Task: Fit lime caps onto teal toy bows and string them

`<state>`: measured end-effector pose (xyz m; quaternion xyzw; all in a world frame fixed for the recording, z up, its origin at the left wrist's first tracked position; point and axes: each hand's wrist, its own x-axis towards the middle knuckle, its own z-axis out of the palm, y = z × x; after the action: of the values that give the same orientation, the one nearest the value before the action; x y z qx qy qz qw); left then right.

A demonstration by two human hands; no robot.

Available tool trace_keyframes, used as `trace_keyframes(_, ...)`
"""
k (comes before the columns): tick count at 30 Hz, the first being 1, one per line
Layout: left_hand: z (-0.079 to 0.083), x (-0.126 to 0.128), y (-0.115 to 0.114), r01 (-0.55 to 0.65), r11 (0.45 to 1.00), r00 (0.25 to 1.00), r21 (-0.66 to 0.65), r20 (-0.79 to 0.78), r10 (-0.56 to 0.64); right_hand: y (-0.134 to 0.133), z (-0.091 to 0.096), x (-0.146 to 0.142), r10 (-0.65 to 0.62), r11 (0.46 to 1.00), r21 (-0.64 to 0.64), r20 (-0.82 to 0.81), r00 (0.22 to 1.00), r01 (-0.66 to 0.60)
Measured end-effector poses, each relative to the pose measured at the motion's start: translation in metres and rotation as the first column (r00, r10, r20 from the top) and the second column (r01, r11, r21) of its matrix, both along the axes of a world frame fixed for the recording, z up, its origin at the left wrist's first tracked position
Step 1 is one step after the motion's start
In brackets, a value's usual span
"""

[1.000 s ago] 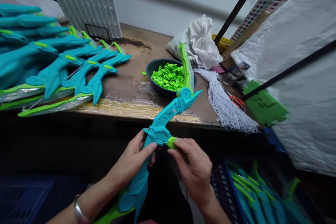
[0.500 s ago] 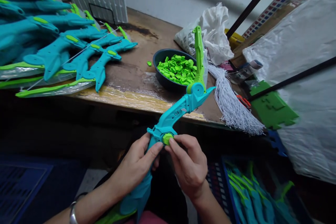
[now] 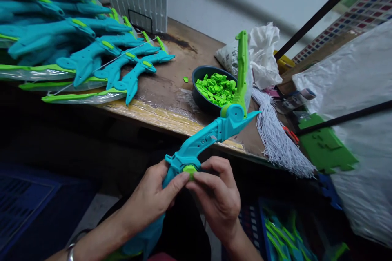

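A teal plastic toy bow with a bright green limb slants up from my lap toward the table. Wrapped round its middle is my left hand, the thumb lying against a small green cap. My right hand pinches that cap between thumb and fingertips at the bow's hexagonal seat. Whether the cap is fully seated cannot be made out. The lower end of the bow is partly hidden by my left hand and forearm.
On the table, a dark bowl holds many green caps, and one loose cap lies beside it. Teal bows are piled at left. A white string bundle hangs over the edge. A blue crate with bows stands lower right.
The view has shifted, so the table things appear further right. Both hands and the bow sit slightly lower and further left in the picture; the grip on bow and cap is much the same.
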<state>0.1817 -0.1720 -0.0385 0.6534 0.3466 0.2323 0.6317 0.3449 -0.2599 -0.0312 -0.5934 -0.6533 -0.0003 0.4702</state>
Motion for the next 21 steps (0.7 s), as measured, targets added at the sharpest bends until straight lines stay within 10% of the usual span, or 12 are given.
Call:
trace_keyframes(4, 0.003, -0.012, 0.001, 0.000, 0.992, 1.000, 0.126, 0.005, -0.001, 0.000, 0.002, -0.008, -0.086, 0.987, -0.159, -0.367, 0.926, 0.028)
trace_keyframes(11, -0.008, -0.018, -0.007, 0.012, 0.991, 0.999, 0.131, 0.040, -0.017, 0.015, 0.010, -0.011, -0.131, 0.827, -0.337, -0.893, 0.430, -0.449)
trace_keyframes(21, -0.019, -0.024, -0.009, -0.023, 0.982, 0.997, 0.187, 0.080, 0.008, 0.011, 0.013, -0.019, -0.050, 0.857, -0.362, -0.766, 0.640, -0.366)
